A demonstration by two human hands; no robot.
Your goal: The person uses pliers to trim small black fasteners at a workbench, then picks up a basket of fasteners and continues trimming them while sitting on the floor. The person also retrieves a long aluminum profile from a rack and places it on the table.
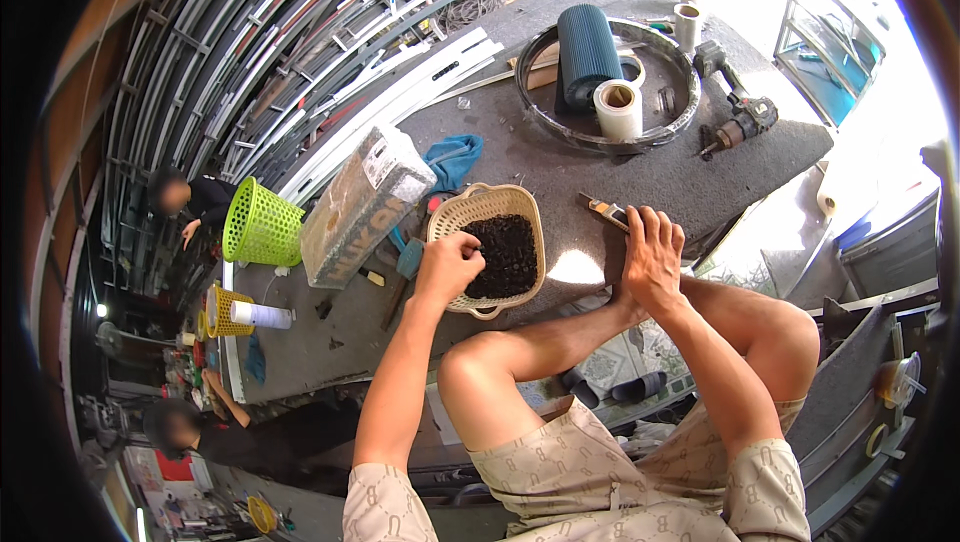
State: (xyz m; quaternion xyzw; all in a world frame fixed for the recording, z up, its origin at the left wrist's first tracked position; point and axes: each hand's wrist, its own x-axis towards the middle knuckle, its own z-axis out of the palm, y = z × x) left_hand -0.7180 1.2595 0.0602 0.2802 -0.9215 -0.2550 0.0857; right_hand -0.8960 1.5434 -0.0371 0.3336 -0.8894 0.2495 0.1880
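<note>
My left hand (449, 265) is at the left rim of a beige plastic basket (533, 204). Its fingers are pinched together; whatever may be between them is too small to make out. Small black pieces (505, 254) fill much of the basket's bottom. My right hand (655, 260) rests at the bench's near edge with its fingers stretched out and holds nothing visible. Right by its fingertips lies an orange and silver utility knife (606, 210); whether they touch it I cannot tell.
Left of the basket stand a taped carton (362, 212), a blue cloth (455, 157) and a green basket (262, 224). Farther back, a black ring (690, 92) surrounds a ribbed blue roll (588, 52); a power drill (745, 124) lies beside it. Two people are at the left.
</note>
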